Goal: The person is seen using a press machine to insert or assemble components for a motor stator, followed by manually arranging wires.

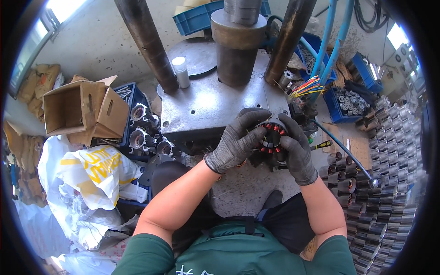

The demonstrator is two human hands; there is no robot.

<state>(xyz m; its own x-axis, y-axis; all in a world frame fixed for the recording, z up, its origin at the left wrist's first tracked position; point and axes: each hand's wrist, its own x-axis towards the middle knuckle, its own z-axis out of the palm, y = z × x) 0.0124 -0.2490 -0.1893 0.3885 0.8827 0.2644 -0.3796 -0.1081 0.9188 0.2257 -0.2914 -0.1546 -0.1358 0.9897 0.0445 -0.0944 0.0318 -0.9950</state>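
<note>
Between my two grey-gloved hands is a motor stator (273, 134), a round metal part with red wire ends or insulators around its rim and a dark bore. My left hand (239, 136) grips its left side, with the thumb laid across the top. On its right side, my right hand (297, 149) closes around it, thumb near the rim. The part is held just off the front right corner of the steel press table (197, 112). My palms hide much of its outer wall.
A thick press ram (237, 55) stands between two steel columns. A white bottle (181, 72) is on the table. More stators (137, 138) lie at left beside a cardboard box (68, 110). Stacked metal cylinders (389, 156) fill the right; a rod with a ball end (373, 183) extends there.
</note>
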